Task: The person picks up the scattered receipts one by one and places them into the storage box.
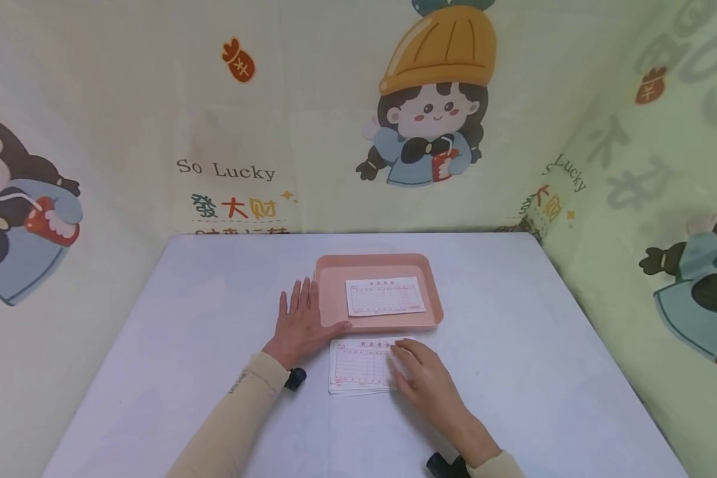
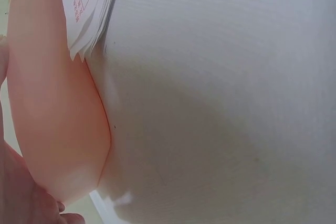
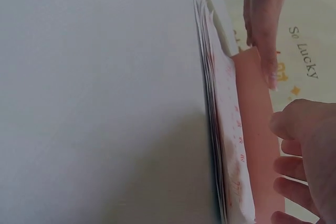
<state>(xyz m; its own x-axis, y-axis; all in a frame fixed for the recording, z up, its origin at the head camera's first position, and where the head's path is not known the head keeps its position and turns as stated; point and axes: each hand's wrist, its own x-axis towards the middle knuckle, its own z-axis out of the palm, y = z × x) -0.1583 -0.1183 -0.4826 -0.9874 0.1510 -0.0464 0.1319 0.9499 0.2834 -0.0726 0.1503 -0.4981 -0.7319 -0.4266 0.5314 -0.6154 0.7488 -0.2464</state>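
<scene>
A pink tray [image 1: 330, 292] lies on the table with one printed form slip [image 1: 385, 297] inside it. My left hand [image 1: 303, 325] is spread flat with straight fingers at the tray's left side, its thumb along the near rim. Just in front of the tray sits a stack of the same printed slips [image 1: 361, 365], its sheets slightly uneven. Over the right part of that stack hovers my right hand [image 1: 427, 382], fingers loosely bent. In the right wrist view, the right hand's thumb and fingers [image 3: 294, 166] show no slip between them. The left wrist view shows the tray's outer wall [image 2: 63, 108].
A white cloth covers the table [image 1: 215, 299]. Cartoon-printed curtains [image 1: 322, 133] rise behind the table and along both sides. A black wrist device [image 1: 296, 378] sits at the left cuff, and another [image 1: 445, 465] at the right wrist.
</scene>
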